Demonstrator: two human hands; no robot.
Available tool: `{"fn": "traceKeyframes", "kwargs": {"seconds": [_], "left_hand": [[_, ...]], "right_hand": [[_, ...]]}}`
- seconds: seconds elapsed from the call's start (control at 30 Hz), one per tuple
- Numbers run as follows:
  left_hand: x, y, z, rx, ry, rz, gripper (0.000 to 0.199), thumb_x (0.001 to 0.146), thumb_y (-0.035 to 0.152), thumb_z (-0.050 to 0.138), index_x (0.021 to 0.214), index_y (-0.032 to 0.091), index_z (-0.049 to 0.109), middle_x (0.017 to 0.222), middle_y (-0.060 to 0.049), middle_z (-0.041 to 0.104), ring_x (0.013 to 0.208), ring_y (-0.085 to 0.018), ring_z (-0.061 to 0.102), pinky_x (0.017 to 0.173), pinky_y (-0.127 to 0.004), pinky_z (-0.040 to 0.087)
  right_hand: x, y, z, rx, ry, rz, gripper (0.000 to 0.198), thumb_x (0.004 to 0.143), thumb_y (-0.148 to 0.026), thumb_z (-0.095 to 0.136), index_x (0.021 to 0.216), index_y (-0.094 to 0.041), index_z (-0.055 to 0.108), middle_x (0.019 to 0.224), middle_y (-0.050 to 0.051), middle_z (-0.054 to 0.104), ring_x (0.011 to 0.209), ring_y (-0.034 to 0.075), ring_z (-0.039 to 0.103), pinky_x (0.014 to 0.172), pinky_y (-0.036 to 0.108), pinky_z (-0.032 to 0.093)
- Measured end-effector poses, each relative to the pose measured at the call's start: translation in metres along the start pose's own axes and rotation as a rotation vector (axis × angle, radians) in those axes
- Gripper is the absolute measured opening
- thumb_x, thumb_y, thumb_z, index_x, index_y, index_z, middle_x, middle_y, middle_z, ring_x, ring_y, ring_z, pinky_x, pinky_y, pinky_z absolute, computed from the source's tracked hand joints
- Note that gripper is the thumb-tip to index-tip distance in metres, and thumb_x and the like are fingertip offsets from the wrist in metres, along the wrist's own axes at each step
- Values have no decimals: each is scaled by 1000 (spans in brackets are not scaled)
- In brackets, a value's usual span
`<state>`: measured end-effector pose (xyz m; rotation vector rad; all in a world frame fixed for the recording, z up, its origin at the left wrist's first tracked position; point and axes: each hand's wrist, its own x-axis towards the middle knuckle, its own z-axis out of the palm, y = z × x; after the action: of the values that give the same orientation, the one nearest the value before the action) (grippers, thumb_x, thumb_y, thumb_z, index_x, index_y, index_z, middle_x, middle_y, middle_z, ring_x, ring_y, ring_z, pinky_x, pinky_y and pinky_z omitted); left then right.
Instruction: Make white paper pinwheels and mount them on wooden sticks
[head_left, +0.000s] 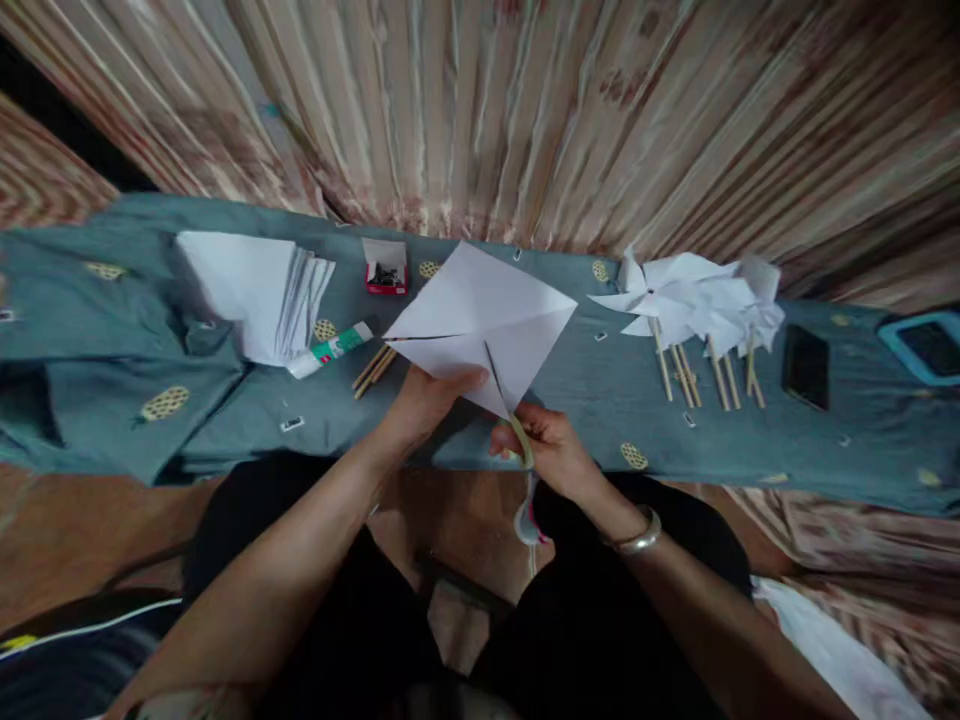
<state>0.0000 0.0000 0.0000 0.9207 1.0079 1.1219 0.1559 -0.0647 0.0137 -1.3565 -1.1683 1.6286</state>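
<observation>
A square of white paper [487,290] is held up in front of me, turned like a diamond. It has a slit running in from its left corner. My left hand [431,400] grips the lower left edge, thumb lying on top and the other fingers hidden underneath. In my right hand [547,445] is a pair of scissors [520,438] with pale yellowish handles. One dark blade lies over the paper, pointing in from the bottom corner toward the middle. The other blade is hidden behind the sheet.
On the green cloth-covered bench [600,400] lie a paper stack [247,290], a glue tube [330,350], an open red box of small dark pieces [386,275] and wooden sticks [373,370]. Rightward are several paper pinwheels [690,295], a dark phone [806,368] and a blue-framed object [926,345]. A curtain hangs behind.
</observation>
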Motion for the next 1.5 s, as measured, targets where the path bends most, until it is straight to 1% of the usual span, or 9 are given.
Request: {"fn": "traceKeyframes", "kwargs": {"seconds": [0.4, 0.57, 0.73, 0.97, 1.13, 1.2, 1.23, 1.4, 1.5], "left_hand": [[-1, 2, 1, -10, -12, -14, 39, 57, 29, 77, 92, 17, 65, 93, -5, 71, 86, -22, 62, 86, -39, 50], [0, 1, 1, -20, 11, -30, 37, 55, 27, 78, 88, 17, 65, 88, -4, 70, 81, -21, 61, 81, -37, 51], [1, -2, 0, -29, 28, -43, 37, 53, 26, 78, 87, 17, 65, 88, -4, 70, 82, -22, 61, 84, -39, 50], [3, 4, -5, -90, 68, -27, 51, 51, 25, 81, 98, 16, 65, 85, -3, 70, 84, -23, 63, 86, -40, 50], [5, 11, -16, -75, 143, 0, 59, 52, 24, 80, 108, 17, 64, 90, -5, 71, 94, -26, 64, 91, -43, 50], [5, 12, -21, -62, 153, -13, 65, 50, 24, 81, 111, 17, 62, 93, -5, 71, 95, -27, 64, 92, -45, 50], [5, 13, -23, -54, 149, -19, 67, 49, 24, 82, 112, 17, 62, 95, -6, 70, 96, -27, 64, 93, -45, 49], [-1, 12, -26, 4, 72, -71, 66, 48, 24, 82, 110, 16, 63, 101, -9, 71, 97, -29, 65, 94, -48, 50], [-9, 9, -23, 68, -16, -134, 58, 48, 24, 83, 102, 16, 64, 100, -9, 71, 97, -31, 66, 94, -49, 49]], "right_hand": [[-1, 7, -2, -75, 15, -49, 36, 71, -53, 74, 73, -18, 64, 59, -1, 65, 52, 11, 54, 51, 24, 41], [-1, 9, -1, -39, 18, -41, 37, 69, -52, 76, 71, -18, 64, 58, -2, 63, 52, 10, 54, 52, 23, 41], [-1, 9, -2, -51, 13, -46, 36, 71, -52, 75, 76, -18, 66, 59, -1, 64, 53, 11, 54, 52, 24, 42], [-5, 7, -8, -83, -124, 7, 46, 75, -61, 68, 90, -18, 66, 71, 1, 68, 61, 12, 59, 56, 23, 46], [-14, 1, -29, -137, -149, 79, 48, 77, -63, 66, 91, -18, 67, 75, 3, 69, 64, 12, 60, 60, 24, 48], [-16, -3, -42, -168, -105, 63, 47, 75, -62, 67, 86, -17, 68, 75, 3, 69, 63, 12, 59, 60, 25, 48], [-17, -4, -49, -165, -50, 43, 46, 74, -62, 69, 85, -17, 68, 75, 4, 69, 62, 12, 59, 60, 25, 48], [-10, -10, -77, 11, 402, -132, 45, 65, -55, 80, 91, -20, 68, 76, 2, 72, 60, 12, 60, 59, 25, 48], [-2, -16, -85, 65, 475, -215, 43, 64, -53, 81, 91, -22, 68, 75, 1, 73, 63, 12, 62, 60, 25, 47]]}}
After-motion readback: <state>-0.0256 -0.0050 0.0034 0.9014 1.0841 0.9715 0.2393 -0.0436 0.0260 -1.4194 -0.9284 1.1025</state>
